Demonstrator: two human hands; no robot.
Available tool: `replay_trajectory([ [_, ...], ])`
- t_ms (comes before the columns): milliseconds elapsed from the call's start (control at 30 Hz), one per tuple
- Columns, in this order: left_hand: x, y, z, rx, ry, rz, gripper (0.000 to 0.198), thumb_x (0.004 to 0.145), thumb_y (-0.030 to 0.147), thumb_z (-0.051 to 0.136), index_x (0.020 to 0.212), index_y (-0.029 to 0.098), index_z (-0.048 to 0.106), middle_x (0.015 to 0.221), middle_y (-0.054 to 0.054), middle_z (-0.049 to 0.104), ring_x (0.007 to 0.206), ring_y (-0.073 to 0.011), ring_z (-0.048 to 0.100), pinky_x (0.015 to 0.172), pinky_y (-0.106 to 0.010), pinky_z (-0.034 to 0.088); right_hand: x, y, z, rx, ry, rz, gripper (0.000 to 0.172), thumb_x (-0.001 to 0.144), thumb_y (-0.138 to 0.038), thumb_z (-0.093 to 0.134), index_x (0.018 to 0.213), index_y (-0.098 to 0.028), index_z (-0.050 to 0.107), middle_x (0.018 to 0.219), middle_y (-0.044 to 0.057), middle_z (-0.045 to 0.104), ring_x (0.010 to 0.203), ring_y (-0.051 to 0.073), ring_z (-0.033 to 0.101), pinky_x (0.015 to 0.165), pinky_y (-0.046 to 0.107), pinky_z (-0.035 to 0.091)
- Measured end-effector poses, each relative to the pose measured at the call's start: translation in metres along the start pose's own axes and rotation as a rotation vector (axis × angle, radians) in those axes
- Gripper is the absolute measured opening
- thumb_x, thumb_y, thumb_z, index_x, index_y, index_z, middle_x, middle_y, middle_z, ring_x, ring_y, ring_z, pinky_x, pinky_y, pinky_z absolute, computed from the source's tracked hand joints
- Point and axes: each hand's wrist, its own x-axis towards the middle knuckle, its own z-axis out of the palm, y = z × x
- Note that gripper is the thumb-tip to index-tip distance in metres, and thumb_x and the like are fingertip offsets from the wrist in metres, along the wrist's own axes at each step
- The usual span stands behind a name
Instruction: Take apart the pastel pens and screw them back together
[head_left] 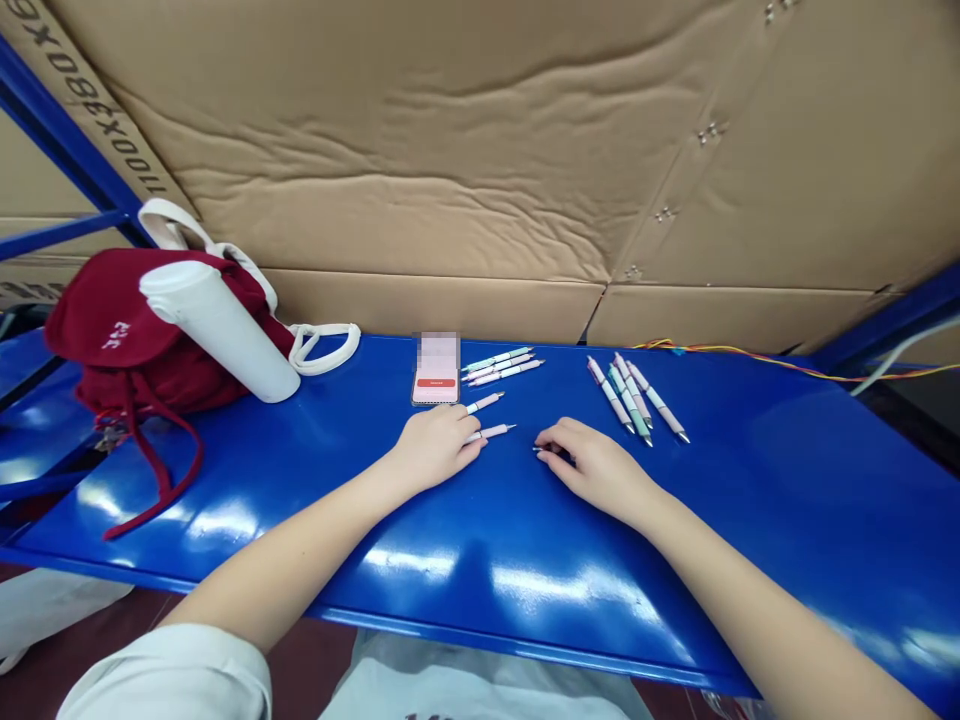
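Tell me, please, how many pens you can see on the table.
9 visible: three pens beside the phone, two pens at the left hand, four pens beyond the right hand. More may be hidden; the small item in the right hand is mostly covered, so uncounted.

Left hand (437, 445) palm-down, right hand (592, 462) half-curled

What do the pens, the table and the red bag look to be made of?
Pens: probably plastic, smooth, judging by their slim pastel-and-white barrels.
Table: likely painted metal, glossy blue, since it throws bright reflections.
Red bag: seemingly cloth, matte, with soft folds; the exact fibre is unclear.
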Motion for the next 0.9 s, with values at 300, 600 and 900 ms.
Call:
replay_trajectory([
  [300, -0.001, 0.017, 0.007, -0.079, 0.172, 0.234, 0.027, 0.091, 0.04, 0.049, 0.099, 0.02, 0.065, 0.097, -0.006, 0.06, 0.088, -0.02, 0.052, 0.076, -0.033, 0.043, -0.001, -0.019, 0.015, 0.084, 0.021, -0.125, 0.02, 0.091, -0.019, 0.044, 0.098, -0.02, 0.063, 0.088, 0.006, 0.061, 0.081, 0.018, 0.059, 0.074, 0.031, 0.049],
  [600, 0.001, 0.017, 0.011, -0.09, 0.132, 0.294, 0.025, 0.092, 0.03, 0.046, 0.085, 0.017, 0.067, 0.087, -0.005, 0.061, 0.081, -0.0186, 0.05, 0.073, -0.032, 0.043, -0.002, -0.019, 0.009, -0.01, 0.0, -0.067, 0.018, 0.089, -0.022, 0.048, 0.096, -0.021, 0.064, 0.089, 0.005, 0.061, 0.084, 0.019, 0.058, 0.072, 0.03, 0.048],
  [900, -0.002, 0.01, 0.005, -0.122, 0.134, 0.259, 0.031, 0.089, 0.045, 0.051, 0.093, 0.019, 0.066, 0.09, -0.006, 0.061, 0.083, -0.019, 0.053, 0.074, -0.032, 0.043, -0.004, -0.023, 0.006, -0.131, 0.035, -0.102, 0.032, 0.087, -0.031, 0.052, 0.116, -0.02, 0.061, 0.093, 0.008, 0.058, 0.085, 0.021, 0.053, 0.075, 0.032, 0.046],
])
